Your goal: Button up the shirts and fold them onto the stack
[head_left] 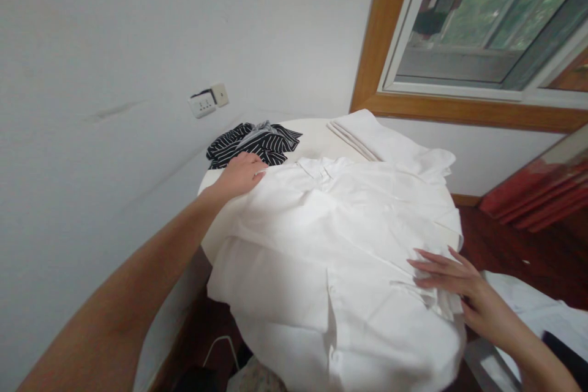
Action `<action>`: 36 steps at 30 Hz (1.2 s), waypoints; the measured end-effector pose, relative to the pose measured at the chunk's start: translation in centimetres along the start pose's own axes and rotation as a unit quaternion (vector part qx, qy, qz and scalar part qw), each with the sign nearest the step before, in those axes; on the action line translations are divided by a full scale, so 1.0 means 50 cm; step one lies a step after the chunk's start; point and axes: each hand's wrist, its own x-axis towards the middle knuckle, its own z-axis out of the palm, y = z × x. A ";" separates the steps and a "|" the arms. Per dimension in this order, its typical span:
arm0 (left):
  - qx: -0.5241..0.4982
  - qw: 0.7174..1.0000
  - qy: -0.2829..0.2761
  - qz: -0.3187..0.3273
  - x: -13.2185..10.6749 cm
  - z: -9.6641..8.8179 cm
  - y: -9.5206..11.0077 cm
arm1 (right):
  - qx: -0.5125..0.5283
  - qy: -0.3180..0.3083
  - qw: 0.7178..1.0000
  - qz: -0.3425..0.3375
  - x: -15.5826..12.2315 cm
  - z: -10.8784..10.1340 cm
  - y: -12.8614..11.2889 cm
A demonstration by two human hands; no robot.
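A white button-up shirt (340, 239) lies spread over a round white table (312, 135), its hem hanging over the near edge. My left hand (239, 175) rests on the shirt's far left shoulder, fingers curled down on the cloth near the collar. My right hand (448, 274) lies flat on the shirt's right side, fingers stretched out and apart, pressing the fabric.
A black-and-white striped garment (250, 143) lies crumpled at the table's far left. A folded white cloth (367, 131) sits at the far side. A wall socket (207, 100) is on the left wall, a wood-framed window (478, 30) at upper right. Red-brown floor lies to the right.
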 end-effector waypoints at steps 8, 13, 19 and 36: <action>-0.016 0.998 -0.045 0.031 0.050 0.061 -0.078 | 0.016 0.031 0.999 0.003 -0.002 0.007 -0.005; 0.028 0.999 -0.005 0.029 0.045 0.055 -0.108 | 0.015 0.053 0.998 -0.023 -0.002 0.010 0.005; 0.051 0.998 0.031 0.015 0.032 0.034 -0.061 | 0.014 0.051 0.998 -0.035 0.002 0.006 -0.007; -0.085 0.990 -0.059 0.094 -0.126 0.074 0.214 | -0.096 0.023 0.995 -0.004 0.153 0.074 -0.133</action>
